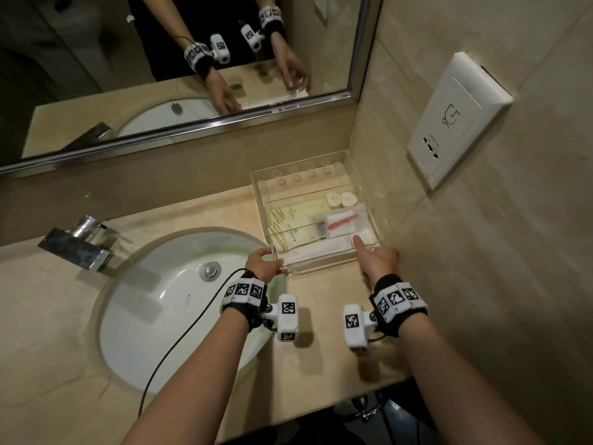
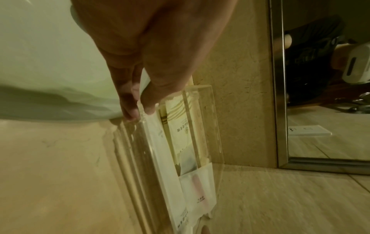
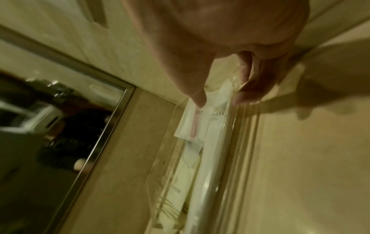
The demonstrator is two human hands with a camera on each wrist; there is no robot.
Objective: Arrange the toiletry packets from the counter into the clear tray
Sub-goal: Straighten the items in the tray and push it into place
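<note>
The clear tray (image 1: 365,200) sits on the counter in the corner by the right wall. Inside lie yellow packets (image 1: 295,226), a see-through packet with a red item (image 1: 345,221), two small round items (image 1: 340,199) and a long white packet (image 1: 321,250) along the near wall. My left hand (image 1: 277,261) pinches the tray's near left corner (image 2: 140,110). My right hand (image 1: 369,248) holds the near right corner: one digit reaches inside onto the white packet, and the other fingers (image 3: 246,98) curl outside the tray wall (image 3: 238,142).
A white sink basin (image 1: 179,300) with a chrome faucet (image 1: 80,245) lies left of the tray. The mirror (image 1: 160,59) runs along the back wall. A white wall socket (image 1: 455,123) sits on the right wall. The counter's front edge (image 1: 321,412) is under my forearms.
</note>
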